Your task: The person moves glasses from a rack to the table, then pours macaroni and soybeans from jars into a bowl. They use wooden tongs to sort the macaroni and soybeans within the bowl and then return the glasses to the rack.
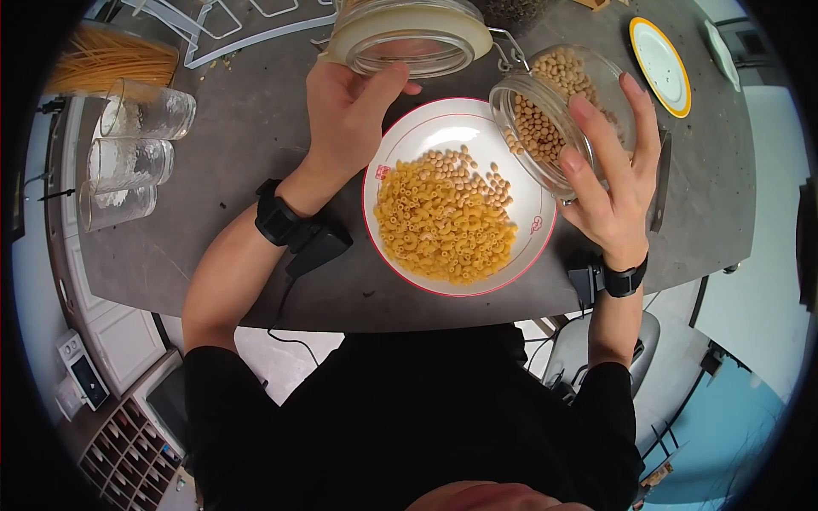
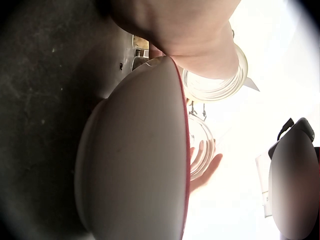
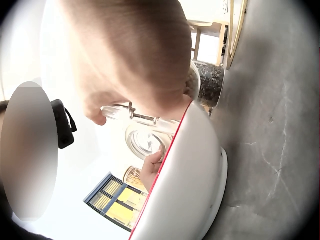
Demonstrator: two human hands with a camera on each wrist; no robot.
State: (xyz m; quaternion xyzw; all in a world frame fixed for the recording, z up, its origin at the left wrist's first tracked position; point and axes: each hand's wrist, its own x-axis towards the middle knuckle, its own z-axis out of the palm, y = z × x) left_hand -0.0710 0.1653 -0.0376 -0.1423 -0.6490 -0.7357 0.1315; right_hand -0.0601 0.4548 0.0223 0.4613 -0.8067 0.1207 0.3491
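In the head view a white bowl with a red rim (image 1: 542, 243) stands near the table's front edge. Yellow elbow macaroni (image 1: 443, 226) fills much of it, with pale chickpeas (image 1: 464, 175) toward its far side. My right hand (image 1: 615, 192) grips a clip-top glass jar (image 1: 603, 78), tipped with its mouth toward the bowl; many chickpeas are still inside. The jar's hinged glass lid (image 1: 409, 43) hangs open to the left on its wire bail. My left hand (image 1: 351, 115) holds that lid by its near edge, thumb on top. Both wrist views show the bowl's outer wall (image 2: 135, 150) (image 3: 192, 172) close up.
Three clear tumblers (image 1: 145, 111) stand at the left edge, near a container of spaghetti (image 1: 115, 64). A white wire rack (image 1: 247, 44) lies at the back left. At the back right is a yellow-rimmed plate (image 1: 660, 68); a dark flat strip (image 1: 661, 183) lies right of my right hand.
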